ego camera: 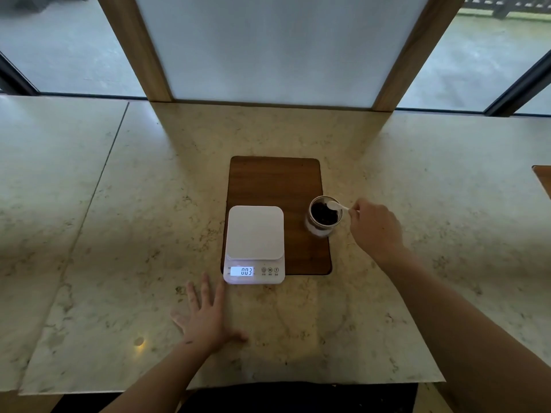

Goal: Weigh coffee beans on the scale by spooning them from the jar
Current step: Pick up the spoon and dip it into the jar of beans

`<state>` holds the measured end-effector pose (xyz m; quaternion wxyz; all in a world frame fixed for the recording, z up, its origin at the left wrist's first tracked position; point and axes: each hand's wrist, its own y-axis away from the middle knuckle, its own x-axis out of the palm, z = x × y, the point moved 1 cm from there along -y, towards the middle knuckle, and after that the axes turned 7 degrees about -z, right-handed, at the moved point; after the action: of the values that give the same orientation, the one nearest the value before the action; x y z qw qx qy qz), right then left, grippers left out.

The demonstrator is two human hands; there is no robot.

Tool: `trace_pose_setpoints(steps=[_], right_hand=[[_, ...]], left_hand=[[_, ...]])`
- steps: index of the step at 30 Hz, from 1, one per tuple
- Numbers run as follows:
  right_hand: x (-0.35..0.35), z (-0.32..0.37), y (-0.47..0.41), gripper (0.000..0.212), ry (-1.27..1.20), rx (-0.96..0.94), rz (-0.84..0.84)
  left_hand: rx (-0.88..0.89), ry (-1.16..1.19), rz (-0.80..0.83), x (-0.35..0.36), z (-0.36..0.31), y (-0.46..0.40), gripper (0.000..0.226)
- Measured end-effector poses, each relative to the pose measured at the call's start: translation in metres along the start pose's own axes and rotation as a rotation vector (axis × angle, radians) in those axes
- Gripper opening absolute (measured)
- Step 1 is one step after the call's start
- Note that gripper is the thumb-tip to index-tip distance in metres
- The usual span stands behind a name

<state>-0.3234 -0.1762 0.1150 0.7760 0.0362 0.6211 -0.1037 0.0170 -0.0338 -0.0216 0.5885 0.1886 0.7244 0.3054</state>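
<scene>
A white digital scale (254, 234) stands at the front left of a dark wooden board (275, 180); its lit display reads 003 and its platform is bare. An open glass jar (323, 216) holding dark coffee beans sits at the board's right edge. My right hand (374, 226) is just right of the jar, shut on the handle of a white spoon (336, 206) whose bowl rests over the beans at the jar's mouth. My left hand (207, 315) lies flat on the marble counter, fingers spread, just in front and left of the scale.
The marble counter (119, 234) stretches wide to both sides, with a seam on the left. A frosted panel between wooden posts (274, 46) rises behind the board. Another wooden board's corner (544, 177) shows at the far right edge.
</scene>
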Motion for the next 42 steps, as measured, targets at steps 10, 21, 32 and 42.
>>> trace_pose_setpoints(steps=[10, 21, 32, 42], right_hand=[[0.024, -0.004, -0.006, 0.014, -0.003, -0.012, 0.070], [0.051, -0.013, -0.013, 0.017, -0.295, 0.210, 0.164], [0.060, -0.013, -0.018, 0.015, -0.507, 0.448, 0.229], [0.063, -0.013, -0.019, 0.018, -0.569, 0.548, 0.265]], left_hand=[[-0.035, -0.056, 0.032, -0.004, -0.009, 0.001, 0.159], [-0.045, -0.094, 0.050, -0.006, -0.012, 0.003, 0.156], [-0.058, -0.079, 0.034, -0.003, -0.011, 0.002, 0.158], [-0.064, -0.083, 0.010, -0.001, -0.009, 0.001, 0.160]])
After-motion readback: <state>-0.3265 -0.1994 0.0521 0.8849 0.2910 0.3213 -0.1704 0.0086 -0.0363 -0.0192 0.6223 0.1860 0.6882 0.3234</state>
